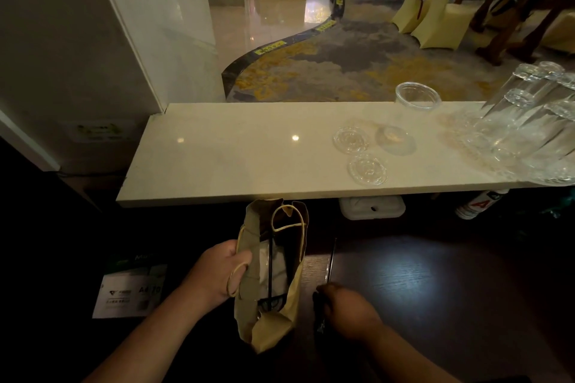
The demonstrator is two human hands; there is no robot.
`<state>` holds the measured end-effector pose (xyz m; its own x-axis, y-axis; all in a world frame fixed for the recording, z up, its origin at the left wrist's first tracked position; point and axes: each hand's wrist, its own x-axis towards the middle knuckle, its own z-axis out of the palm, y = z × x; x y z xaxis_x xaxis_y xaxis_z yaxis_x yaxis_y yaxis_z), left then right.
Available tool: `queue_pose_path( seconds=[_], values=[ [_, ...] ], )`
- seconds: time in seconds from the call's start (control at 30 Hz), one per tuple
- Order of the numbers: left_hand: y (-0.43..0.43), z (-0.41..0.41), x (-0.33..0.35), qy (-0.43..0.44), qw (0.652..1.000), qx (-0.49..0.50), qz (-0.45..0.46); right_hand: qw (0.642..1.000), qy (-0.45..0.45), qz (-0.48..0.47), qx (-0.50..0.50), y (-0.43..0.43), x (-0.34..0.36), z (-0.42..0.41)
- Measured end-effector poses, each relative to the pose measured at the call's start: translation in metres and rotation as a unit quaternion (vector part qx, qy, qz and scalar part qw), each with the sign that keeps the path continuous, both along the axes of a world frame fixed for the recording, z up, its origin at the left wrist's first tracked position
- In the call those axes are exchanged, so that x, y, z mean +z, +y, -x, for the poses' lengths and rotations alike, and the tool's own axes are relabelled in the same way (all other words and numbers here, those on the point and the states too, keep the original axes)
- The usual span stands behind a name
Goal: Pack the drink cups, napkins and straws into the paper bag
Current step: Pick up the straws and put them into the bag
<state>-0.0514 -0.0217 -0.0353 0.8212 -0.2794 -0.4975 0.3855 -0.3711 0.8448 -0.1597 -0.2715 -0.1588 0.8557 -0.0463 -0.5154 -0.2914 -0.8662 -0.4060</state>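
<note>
A brown paper bag [292, 317] stands open on the dark lower counter, just below the pale ledge. My left hand [222, 272] grips its left rim and one handle loop. Inside the bag I see a black straw and something clear and pale, likely a cup. My right hand [345, 309] rests on the dark counter right of the bag, fingers closed on a thin wrapped straw [331, 261] that points away from me. On the ledge lie three clear lids [367, 169], an upturned clear cup [418, 96] and stacks of clear cups [529, 124] on their sides.
The pale stone ledge [233, 158] runs across the middle, above the dark wooden counter [435, 289]. A packet of A4 paper [130, 289] lies low at the left. A white object [371, 207] sits under the ledge. Covered chairs stand on the carpet beyond.
</note>
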Motion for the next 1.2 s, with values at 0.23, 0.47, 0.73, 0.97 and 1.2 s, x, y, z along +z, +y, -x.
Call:
queue_pose_path(
  seconds=[0.23,0.47,0.73,0.97,1.2],
  values=[
    [0.001,0.000,-0.001,-0.013,1.000,-0.016,-0.020,0.983,0.006,0.007,-0.182,-0.023,-0.015,-0.038],
    [0.004,0.002,-0.001,-0.023,0.999,-0.022,-0.040,0.972,0.054,0.014,-0.227,-0.021,-0.050,-0.054],
    [0.001,0.005,-0.004,0.003,1.000,-0.004,-0.024,0.968,0.073,0.031,-0.237,0.003,-0.030,-0.047],
    [-0.002,0.003,-0.007,0.006,1.000,-0.001,-0.021,0.968,0.063,-0.002,-0.242,0.004,-0.019,-0.042],
    [0.003,0.000,-0.006,0.011,1.000,0.009,-0.028,0.964,-0.073,-0.077,-0.243,-0.008,0.025,-0.031]
  ],
)
